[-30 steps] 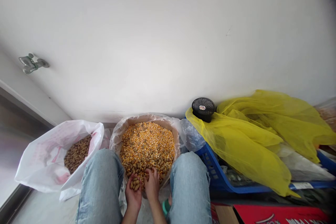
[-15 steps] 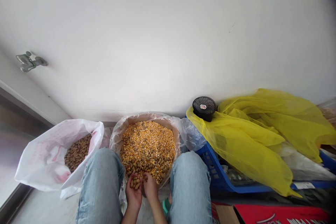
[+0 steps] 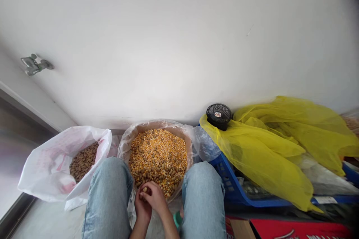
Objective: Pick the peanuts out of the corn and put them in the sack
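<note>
We note the right hand [image 3: 154,196] curled over the left hand [image 3: 143,211], fingers pressed together around a peanut shell [image 3: 145,189]. Just beyond the fingertips, corn kernels and peanuts [image 3: 158,160] fill a plastic sack [image 3: 185,138]; left of the fingers, peanuts [image 3: 83,161] sit in a white bag [image 3: 42,171].

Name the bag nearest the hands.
The translucent bag between the knees, holding corn kernels mixed with peanuts, with the left hand and right hand at its near edge. The white bag to its left holds only peanuts.
</note>
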Tool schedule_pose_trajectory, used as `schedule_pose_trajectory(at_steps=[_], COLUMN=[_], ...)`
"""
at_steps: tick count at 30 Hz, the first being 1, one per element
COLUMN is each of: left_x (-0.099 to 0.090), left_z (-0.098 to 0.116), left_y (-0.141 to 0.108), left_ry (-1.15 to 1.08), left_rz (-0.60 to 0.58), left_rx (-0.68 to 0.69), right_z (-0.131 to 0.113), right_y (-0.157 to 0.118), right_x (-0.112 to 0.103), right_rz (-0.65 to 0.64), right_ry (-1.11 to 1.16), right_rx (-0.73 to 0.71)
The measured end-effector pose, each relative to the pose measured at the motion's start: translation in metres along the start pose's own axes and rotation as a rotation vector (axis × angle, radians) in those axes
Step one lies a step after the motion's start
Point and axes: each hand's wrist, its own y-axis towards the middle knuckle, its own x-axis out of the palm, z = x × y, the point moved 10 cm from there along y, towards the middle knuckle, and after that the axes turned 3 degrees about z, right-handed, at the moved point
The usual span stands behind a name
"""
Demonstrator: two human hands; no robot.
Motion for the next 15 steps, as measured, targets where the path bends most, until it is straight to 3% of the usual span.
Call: schedule_pose_trajectory(at_steps=[4, 15], left_x=[-0.001, 0.001], left_z=[0.001, 0.002], left_y=[0.004, -0.004], left_ry=[0.009, 0.037], left_rz=[-0.026, 0.006], left_rx=[0.027, 0.017], right_z=[0.005, 0.009], right_y=[-0.002, -0.003], right_x=[0.010, 0.011], right_rz=[-0.066, -0.057], right_ry=[-0.044, -0.008], right_rx=[0.027, 0.034])
